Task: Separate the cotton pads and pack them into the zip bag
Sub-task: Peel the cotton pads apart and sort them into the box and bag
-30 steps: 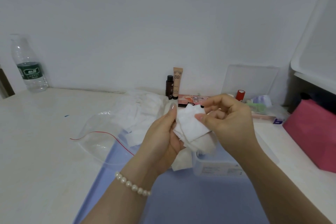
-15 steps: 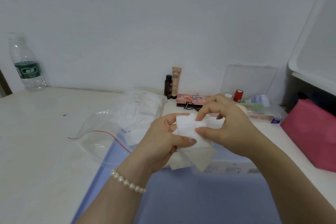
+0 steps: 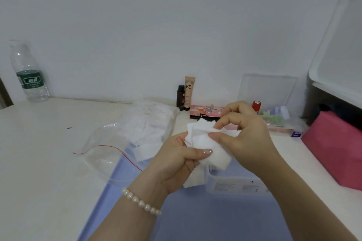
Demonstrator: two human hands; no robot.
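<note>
A small stack of white cotton pads (image 3: 207, 143) is held above the table between both hands. My left hand (image 3: 176, 160) grips the stack from below, thumb pressed across its front. My right hand (image 3: 242, 133) pinches the top pad's upper right edge between thumb and forefinger. The clear zip bag (image 3: 109, 148) with a red seal line lies open on the table to the left, and several white pads (image 3: 150, 123) lie inside it. More white pads (image 3: 193, 181) rest under my left hand beside a clear plastic pack (image 3: 233, 184).
A water bottle (image 3: 29, 76) stands at the far left by the wall. A dark bottle (image 3: 181, 97), a BB tube (image 3: 189, 92), a pink palette (image 3: 205, 111) and a clear box (image 3: 266, 92) line the back. A pink pouch (image 3: 337, 148) lies right. A blue mat (image 3: 195, 211) covers the near table.
My left thumb has come across the front of the stack. My right fingers have shifted to pinch the top pad's upper edge, and the stack has tilted slightly.
</note>
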